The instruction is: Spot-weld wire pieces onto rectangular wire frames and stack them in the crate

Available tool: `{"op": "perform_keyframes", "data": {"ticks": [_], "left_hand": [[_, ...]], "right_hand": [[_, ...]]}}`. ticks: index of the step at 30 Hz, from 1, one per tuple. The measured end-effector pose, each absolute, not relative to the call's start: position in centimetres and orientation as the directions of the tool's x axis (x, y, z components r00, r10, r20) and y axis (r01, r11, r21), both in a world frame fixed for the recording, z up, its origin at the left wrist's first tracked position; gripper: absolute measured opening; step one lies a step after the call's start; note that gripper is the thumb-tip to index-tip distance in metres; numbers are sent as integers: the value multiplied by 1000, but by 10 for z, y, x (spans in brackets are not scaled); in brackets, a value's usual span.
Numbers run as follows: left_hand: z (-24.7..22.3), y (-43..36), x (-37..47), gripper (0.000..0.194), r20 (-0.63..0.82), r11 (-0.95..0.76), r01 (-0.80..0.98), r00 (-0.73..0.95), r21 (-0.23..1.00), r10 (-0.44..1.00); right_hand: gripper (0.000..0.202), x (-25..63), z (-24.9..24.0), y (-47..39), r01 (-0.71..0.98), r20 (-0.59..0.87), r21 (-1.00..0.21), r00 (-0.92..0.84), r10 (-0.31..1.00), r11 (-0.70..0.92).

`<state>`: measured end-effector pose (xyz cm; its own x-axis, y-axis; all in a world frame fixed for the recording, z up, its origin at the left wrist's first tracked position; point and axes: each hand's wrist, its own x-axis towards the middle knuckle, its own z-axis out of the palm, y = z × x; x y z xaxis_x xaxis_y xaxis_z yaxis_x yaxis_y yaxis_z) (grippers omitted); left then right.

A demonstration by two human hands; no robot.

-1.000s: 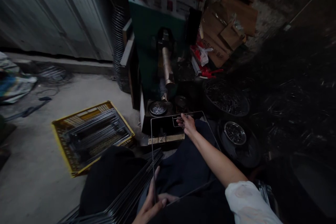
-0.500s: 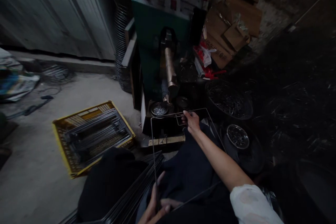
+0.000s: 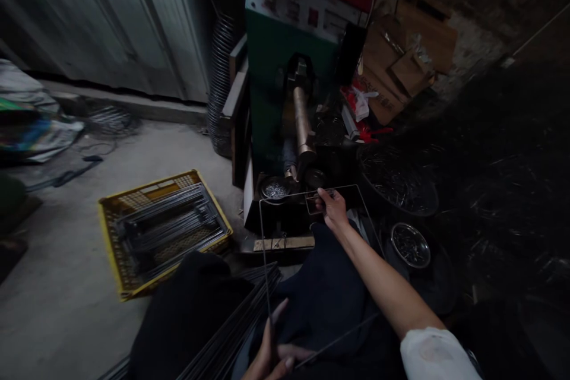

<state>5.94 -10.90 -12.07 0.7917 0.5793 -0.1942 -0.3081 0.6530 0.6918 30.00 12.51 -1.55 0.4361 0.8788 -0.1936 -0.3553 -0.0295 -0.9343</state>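
A large rectangular frame of thin metal wire (image 3: 263, 237) spans between my two hands above my lap. My left hand (image 3: 269, 350), low in the picture, is closed around its near left corner, some fingers stretched along the wire. At the far side, my right hand (image 3: 333, 211) pinches the frame's wire together with a smaller bent wire piece (image 3: 307, 204). Whether the two wires are joined there I cannot tell. Just beyond the far side stands a green machine (image 3: 269, 89) with a copper-coloured arm (image 3: 301, 122). Across my left thigh lies a bundle of similar wires (image 3: 236, 309).
A yellow crate (image 3: 108, 249) with stacked wire frames stands on the floor at left. A dish of small metal pieces (image 3: 275, 190) sits below the machine's arm. To the right are a metal bowl of small parts (image 3: 410, 245) and a dark basin (image 3: 401, 181); cardboard (image 3: 385, 53) lies behind.
The camera has turned a little, so the machine, crate and bowls appear farther right. Both hands keep hold of the wire frame, which stays in nearly the same position before me.
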Motion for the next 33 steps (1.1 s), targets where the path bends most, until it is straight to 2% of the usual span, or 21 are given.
{"op": "perform_keyframes", "data": {"ticks": [3, 7, 12, 16, 21, 24, 33], "left_hand": [[-107, -110, 61, 88, -108, 435, -254, 750, 864, 652], [-87, -107, 65, 78, -70, 367, -252, 734, 895, 676], [-78, -109, 75, 82, -86, 304, -242, 637, 921, 766], [-78, -113, 79, 83, -196, 343, -182, 545, 921, 815], [-79, -115, 81, 93, -242, 383, -219, 481, 897, 842], [-76, -114, 80, 97, -260, 404, -231, 475, 885, 841], [-59, -103, 83, 92, -296, 475, -307, 482, 825, 825]], "right_hand": [[36, 300, -13, 127, -360, -205, -932, 435, 877, -39], [35, 300, -7, 129, -326, -208, -943, 440, 874, -60], [36, 298, -3, 135, -312, -196, -948, 419, 887, -63], [39, 293, 1, 139, -338, -195, -939, 398, 896, -54], [37, 286, 6, 142, -357, -217, -931, 379, 900, -74], [37, 285, 7, 145, -356, -209, -932, 368, 906, -71], [31, 286, 9, 155, -332, -196, -940, 352, 915, -73]]}}
